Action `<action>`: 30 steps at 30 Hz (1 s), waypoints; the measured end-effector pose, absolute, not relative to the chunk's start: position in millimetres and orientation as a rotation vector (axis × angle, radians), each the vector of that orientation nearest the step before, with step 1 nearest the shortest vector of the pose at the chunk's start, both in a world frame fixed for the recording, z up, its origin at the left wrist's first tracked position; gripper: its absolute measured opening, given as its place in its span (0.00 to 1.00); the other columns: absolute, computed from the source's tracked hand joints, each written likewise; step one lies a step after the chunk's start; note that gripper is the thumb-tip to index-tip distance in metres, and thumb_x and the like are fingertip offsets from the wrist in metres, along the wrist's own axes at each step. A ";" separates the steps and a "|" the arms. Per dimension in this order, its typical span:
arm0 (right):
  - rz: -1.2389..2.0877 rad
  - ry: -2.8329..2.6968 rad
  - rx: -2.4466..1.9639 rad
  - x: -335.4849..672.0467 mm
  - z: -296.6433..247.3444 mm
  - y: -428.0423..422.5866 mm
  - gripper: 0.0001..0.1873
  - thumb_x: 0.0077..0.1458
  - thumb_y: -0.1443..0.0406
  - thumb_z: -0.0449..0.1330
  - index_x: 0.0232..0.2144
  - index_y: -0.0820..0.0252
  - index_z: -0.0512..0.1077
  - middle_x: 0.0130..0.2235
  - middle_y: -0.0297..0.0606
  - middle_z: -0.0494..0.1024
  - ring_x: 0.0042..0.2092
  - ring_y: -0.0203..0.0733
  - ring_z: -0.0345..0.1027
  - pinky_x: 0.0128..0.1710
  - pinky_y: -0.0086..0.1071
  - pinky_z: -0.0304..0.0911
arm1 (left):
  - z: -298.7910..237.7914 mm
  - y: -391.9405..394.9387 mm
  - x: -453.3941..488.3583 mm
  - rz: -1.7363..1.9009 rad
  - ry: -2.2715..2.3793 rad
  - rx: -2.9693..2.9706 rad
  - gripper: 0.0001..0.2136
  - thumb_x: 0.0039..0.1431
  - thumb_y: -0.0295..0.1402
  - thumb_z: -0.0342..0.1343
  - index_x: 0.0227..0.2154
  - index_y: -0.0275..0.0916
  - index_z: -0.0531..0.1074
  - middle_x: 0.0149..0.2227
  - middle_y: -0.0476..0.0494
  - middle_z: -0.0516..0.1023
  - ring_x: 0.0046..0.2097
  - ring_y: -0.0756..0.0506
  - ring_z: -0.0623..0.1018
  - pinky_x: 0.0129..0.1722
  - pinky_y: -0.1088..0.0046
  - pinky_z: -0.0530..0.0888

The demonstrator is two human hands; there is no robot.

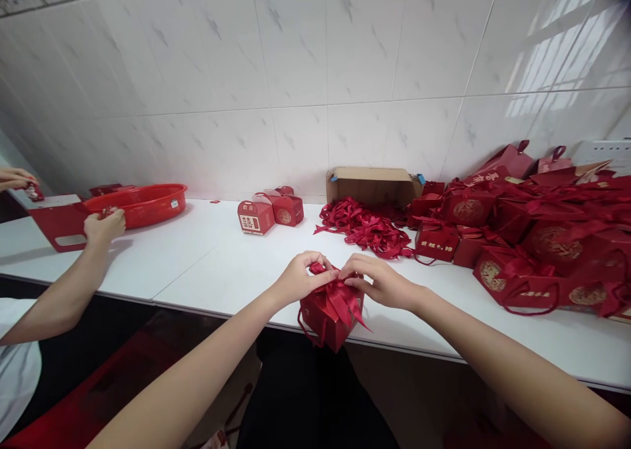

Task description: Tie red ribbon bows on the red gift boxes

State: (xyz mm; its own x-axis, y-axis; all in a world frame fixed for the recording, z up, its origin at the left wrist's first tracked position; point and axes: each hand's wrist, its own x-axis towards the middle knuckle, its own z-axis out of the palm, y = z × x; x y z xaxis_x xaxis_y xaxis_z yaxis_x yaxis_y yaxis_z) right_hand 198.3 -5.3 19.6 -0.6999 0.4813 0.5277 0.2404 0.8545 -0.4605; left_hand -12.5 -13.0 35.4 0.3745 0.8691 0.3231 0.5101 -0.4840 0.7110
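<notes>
A red gift box (pixel 328 321) stands at the front edge of the white table, with a corded handle hanging down its near side. On its top lies a red ribbon (pixel 342 299) with loose tails. My left hand (pixel 306 277) pinches the ribbon at the top of the box from the left. From the right, my right hand (pixel 377 279) closes its thumb and fingers on the same ribbon, close to the left fingertips. Fingers partly cover the ribbon's middle, so I cannot see whether it forms a knot.
Behind the box lies a heap of red ribbons (pixel 367 225) before an open cardboard box (pixel 374 176). Many red gift boxes (pixel 537 238) are piled right. Small red boxes (pixel 256 217) stand by the wall. Left, a co-worker's hand (pixel 106 224) is near a red basin (pixel 152 206).
</notes>
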 end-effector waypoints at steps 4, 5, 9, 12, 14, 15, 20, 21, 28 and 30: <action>0.515 -2.189 -0.654 197.0 20.5 -5.8 0.04 0.56 0.64 0.57 0.34 0.58 0.69 0.33 0.36 0.73 0.33 0.36 0.65 0.33 0.30 0.63 | 32.0 -14.3 -11.0 0.975 1.175 2.072 0.08 0.49 0.37 0.59 0.24 0.38 0.74 0.34 0.44 0.78 0.41 0.44 0.75 0.44 0.69 0.70; 0.524 -2.159 -0.676 196.6 20.4 -5.7 0.04 0.56 0.64 0.57 0.33 0.58 0.69 0.32 0.36 0.74 0.32 0.36 0.65 0.32 0.30 0.63 | 32.1 -14.6 -10.7 0.963 1.170 2.058 0.08 0.49 0.37 0.60 0.24 0.37 0.75 0.34 0.44 0.78 0.42 0.44 0.76 0.44 0.69 0.71; 0.584 -2.045 -0.715 196.1 18.1 -3.3 0.04 0.53 0.64 0.59 0.31 0.59 0.69 0.31 0.35 0.75 0.32 0.36 0.67 0.32 0.30 0.63 | 32.8 -15.7 -9.6 0.914 1.163 1.974 0.08 0.48 0.36 0.61 0.25 0.37 0.77 0.36 0.43 0.79 0.42 0.43 0.77 0.43 0.69 0.71; 0.587 -1.989 -0.718 197.8 14.4 0.3 0.06 0.52 0.63 0.61 0.30 0.59 0.69 0.30 0.35 0.75 0.32 0.37 0.68 0.32 0.30 0.63 | 30.2 -16.3 -10.1 0.928 1.182 1.911 0.08 0.46 0.37 0.62 0.24 0.36 0.77 0.39 0.40 0.79 0.44 0.42 0.77 0.46 0.66 0.70; 0.571 -1.962 -0.733 199.4 11.2 2.8 0.07 0.51 0.62 0.62 0.28 0.59 0.68 0.29 0.35 0.75 0.31 0.37 0.68 0.31 0.30 0.62 | 27.6 -16.6 -11.4 0.944 1.191 1.861 0.09 0.45 0.37 0.63 0.23 0.36 0.77 0.43 0.39 0.79 0.45 0.41 0.77 0.49 0.64 0.68; 0.566 -1.947 -0.738 200.1 9.5 3.9 0.09 0.51 0.61 0.62 0.27 0.59 0.68 0.28 0.35 0.75 0.31 0.37 0.68 0.30 0.30 0.62 | 26.4 -16.8 -12.4 0.949 1.189 1.839 0.09 0.44 0.38 0.64 0.22 0.35 0.77 0.44 0.38 0.78 0.46 0.40 0.76 0.50 0.64 0.68; 0.559 -1.937 -0.717 201.5 2.8 7.0 0.10 0.51 0.59 0.62 0.25 0.59 0.68 0.27 0.36 0.75 0.30 0.38 0.69 0.29 0.31 0.62 | 26.9 -18.2 -18.1 0.904 1.139 1.798 0.10 0.40 0.37 0.66 0.23 0.35 0.76 0.48 0.35 0.76 0.51 0.38 0.74 0.52 0.62 0.66; 0.562 -1.942 -0.713 201.9 2.5 7.0 0.10 0.51 0.59 0.62 0.26 0.58 0.69 0.27 0.36 0.75 0.31 0.38 0.69 0.29 0.31 0.62 | 28.0 -18.4 -19.0 0.893 1.117 1.801 0.10 0.39 0.36 0.66 0.24 0.35 0.76 0.47 0.35 0.77 0.52 0.38 0.73 0.52 0.62 0.66; 0.528 -1.962 -0.720 207.1 7.5 4.0 0.10 0.51 0.59 0.63 0.33 0.58 0.71 0.32 0.38 0.78 0.33 0.40 0.71 0.30 0.31 0.65 | 30.3 -19.7 -18.2 0.933 1.018 1.734 0.09 0.47 0.39 0.62 0.24 0.38 0.73 0.36 0.40 0.81 0.54 0.40 0.72 0.53 0.62 0.66; 0.521 -1.971 -0.722 207.7 7.4 3.2 0.10 0.51 0.60 0.62 0.36 0.57 0.72 0.33 0.38 0.79 0.34 0.40 0.72 0.30 0.32 0.65 | 28.4 -20.6 -17.0 0.946 1.069 1.724 0.10 0.47 0.39 0.62 0.24 0.37 0.74 0.39 0.39 0.80 0.53 0.39 0.73 0.53 0.61 0.66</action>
State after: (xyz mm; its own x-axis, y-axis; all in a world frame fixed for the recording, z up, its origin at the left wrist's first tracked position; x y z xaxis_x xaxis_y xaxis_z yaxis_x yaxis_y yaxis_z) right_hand 207.7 3.2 7.4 -0.3848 0.6735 0.6311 0.2740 0.7363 -0.6187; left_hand -17.0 -20.6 28.4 0.3414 0.9276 0.1519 0.2638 -0.2496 0.9317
